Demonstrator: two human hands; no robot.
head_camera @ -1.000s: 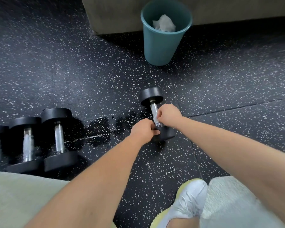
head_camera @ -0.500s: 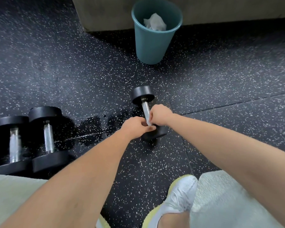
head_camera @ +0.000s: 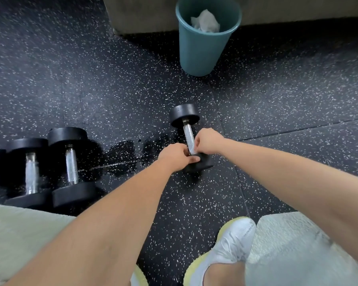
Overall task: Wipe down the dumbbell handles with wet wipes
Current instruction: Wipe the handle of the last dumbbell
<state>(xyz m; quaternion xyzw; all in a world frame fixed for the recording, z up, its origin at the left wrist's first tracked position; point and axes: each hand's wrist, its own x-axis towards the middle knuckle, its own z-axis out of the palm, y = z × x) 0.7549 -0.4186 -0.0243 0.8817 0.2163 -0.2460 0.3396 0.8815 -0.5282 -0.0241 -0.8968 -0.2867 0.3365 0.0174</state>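
A small black dumbbell lies on the floor in the middle, its silver handle pointing away from me. My left hand is closed at the handle's near end, against the near head. From the right side, my right hand pinches the same lower stretch of handle. A pale strip shows between the fingers of both hands; whether it is a wipe or bare metal I cannot tell.
Three bigger black dumbbells stand in a row at the left. A wet patch darkens the speckled rubber floor between them and my hands. A teal bin holding crumpled white wipes stands ahead by a grey block. My shoe is below.
Both hands stay closed at the near end of the handle. The right hand's fingers have shifted slightly on it, and the view has swung a little.
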